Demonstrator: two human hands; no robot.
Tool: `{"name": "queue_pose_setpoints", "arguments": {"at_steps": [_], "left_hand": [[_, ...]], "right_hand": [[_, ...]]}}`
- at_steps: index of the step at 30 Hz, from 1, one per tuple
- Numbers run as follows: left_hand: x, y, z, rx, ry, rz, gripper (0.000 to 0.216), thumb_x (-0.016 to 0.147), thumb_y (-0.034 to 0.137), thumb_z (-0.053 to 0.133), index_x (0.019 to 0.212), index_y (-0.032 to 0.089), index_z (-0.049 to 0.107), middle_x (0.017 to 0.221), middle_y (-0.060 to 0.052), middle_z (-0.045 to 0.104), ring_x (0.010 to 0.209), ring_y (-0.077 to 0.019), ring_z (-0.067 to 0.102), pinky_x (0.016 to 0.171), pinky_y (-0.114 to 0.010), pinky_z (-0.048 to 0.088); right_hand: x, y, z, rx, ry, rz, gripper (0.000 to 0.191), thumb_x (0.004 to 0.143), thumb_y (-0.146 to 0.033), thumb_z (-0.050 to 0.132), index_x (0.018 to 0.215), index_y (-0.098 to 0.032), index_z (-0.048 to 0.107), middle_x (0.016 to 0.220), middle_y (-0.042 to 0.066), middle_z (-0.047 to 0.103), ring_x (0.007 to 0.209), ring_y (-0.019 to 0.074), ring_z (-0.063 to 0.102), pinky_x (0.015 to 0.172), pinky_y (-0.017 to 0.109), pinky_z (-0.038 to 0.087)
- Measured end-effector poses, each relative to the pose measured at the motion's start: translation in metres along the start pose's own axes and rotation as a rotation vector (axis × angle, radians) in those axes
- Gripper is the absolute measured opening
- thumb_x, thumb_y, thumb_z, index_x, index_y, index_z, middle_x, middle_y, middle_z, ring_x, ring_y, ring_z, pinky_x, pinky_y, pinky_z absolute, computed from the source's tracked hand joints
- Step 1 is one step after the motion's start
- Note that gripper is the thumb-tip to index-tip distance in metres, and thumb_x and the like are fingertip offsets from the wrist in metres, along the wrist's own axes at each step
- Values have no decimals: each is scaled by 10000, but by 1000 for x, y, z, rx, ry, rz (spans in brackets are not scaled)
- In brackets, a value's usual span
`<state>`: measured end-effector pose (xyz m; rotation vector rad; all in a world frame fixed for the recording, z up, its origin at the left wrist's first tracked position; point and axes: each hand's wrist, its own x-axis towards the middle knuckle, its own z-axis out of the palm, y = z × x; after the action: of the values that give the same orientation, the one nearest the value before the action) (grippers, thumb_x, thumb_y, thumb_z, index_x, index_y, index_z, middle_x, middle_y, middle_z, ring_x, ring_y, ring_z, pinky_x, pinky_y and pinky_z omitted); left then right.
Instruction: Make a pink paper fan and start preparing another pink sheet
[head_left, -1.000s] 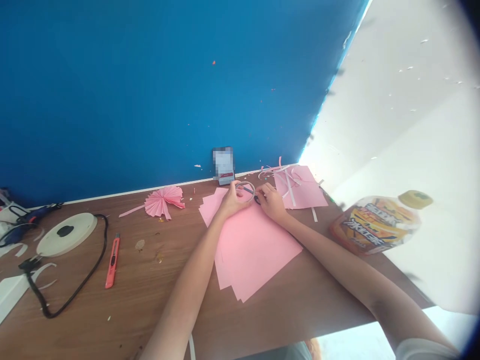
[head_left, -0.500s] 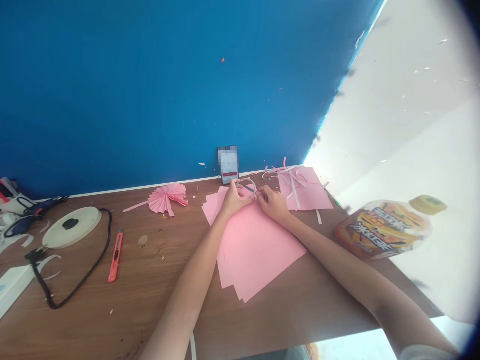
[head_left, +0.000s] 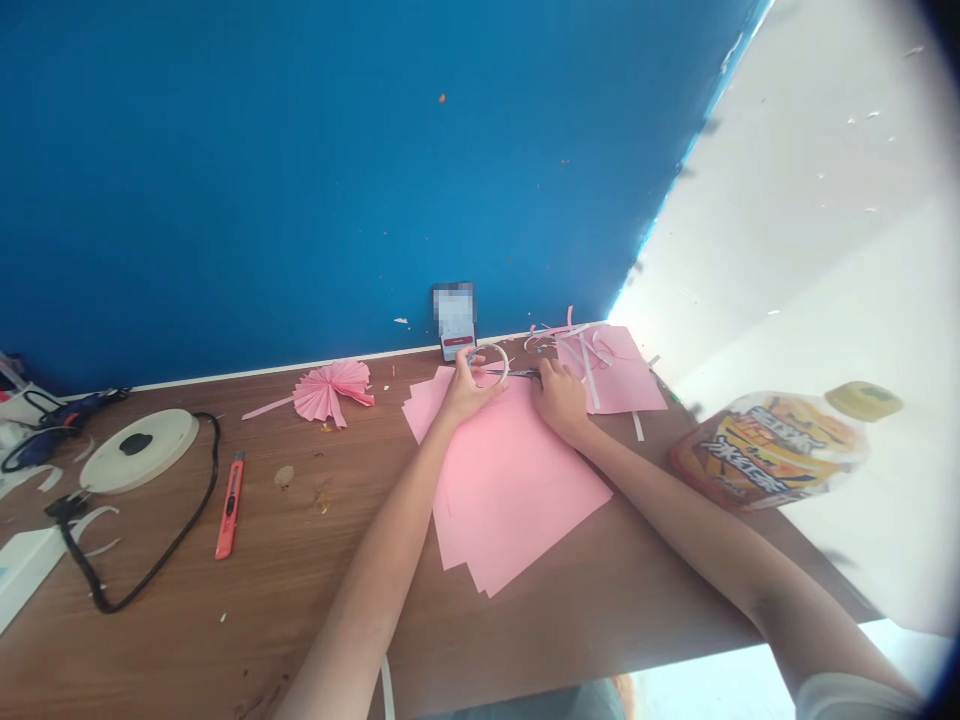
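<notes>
My left hand (head_left: 465, 388) grips a thin pale ring (head_left: 496, 352), like a curled strip, at the far edge of a stack of pink paper sheets (head_left: 504, 480). My right hand (head_left: 559, 393) is closed around a small dark tool (head_left: 517, 373), probably scissors, whose tip points left into the ring. Both hands rest on the pink sheets on the brown wooden table (head_left: 300, 580).
A phone (head_left: 455, 320) leans on the blue wall. A pink pleated fan (head_left: 330, 390), a red utility knife (head_left: 227, 504), a white round device (head_left: 139, 450) with black cable and a glue gun (head_left: 52, 425) lie left. More pink paper with strips (head_left: 607, 368) and a bottle (head_left: 772, 445) sit right.
My right hand has drawn a little to the right, away from the ring, with the dark tool now showing between the hands. The left hand keeps hold of the ring.
</notes>
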<state>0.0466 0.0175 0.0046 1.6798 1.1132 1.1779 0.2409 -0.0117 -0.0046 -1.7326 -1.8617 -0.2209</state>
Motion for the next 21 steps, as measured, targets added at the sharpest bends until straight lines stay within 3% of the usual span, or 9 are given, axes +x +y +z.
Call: {"name": "queue_pose_setpoints", "arguments": {"at_steps": [5, 10, 16, 21], "left_hand": [[3, -2, -2, -47, -57, -4, 881, 699, 417, 735, 1396, 269, 217, 1251, -118, 452, 1031, -180, 532, 882, -355, 445], [6, -4, -7, -184, -84, -50, 668, 826, 485, 568, 1375, 263, 260, 1122, -73, 539, 896, -140, 581, 842, -328, 465], [7, -1, -13, -302, -117, -126, 559, 873, 596, 404, 1278, 213, 359, 1005, -76, 605, 770, -162, 650, 722, -315, 480], [7, 0, -11, -344, -192, -150, 634, 843, 671, 383, 1267, 200, 381, 993, -97, 625, 778, -186, 671, 700, -312, 495]], "right_hand": [[6, 12, -3, -18, -13, 32, 253, 847, -150, 437, 1023, -191, 613, 974, 145, 611, 789, 258, 535, 610, 352, 357], [7, 9, -6, 9, -1, -50, 264, 853, -134, 406, 992, -180, 625, 1005, 143, 606, 915, 283, 534, 731, 384, 389], [5, -10, -6, 253, -61, -174, 234, 884, -185, 420, 1011, -194, 617, 999, 97, 636, 899, 235, 570, 758, 342, 421], [4, -19, -1, 388, -144, -207, 190, 868, -189, 480, 981, -204, 631, 965, 66, 673, 904, 210, 595, 783, 315, 435]]}}
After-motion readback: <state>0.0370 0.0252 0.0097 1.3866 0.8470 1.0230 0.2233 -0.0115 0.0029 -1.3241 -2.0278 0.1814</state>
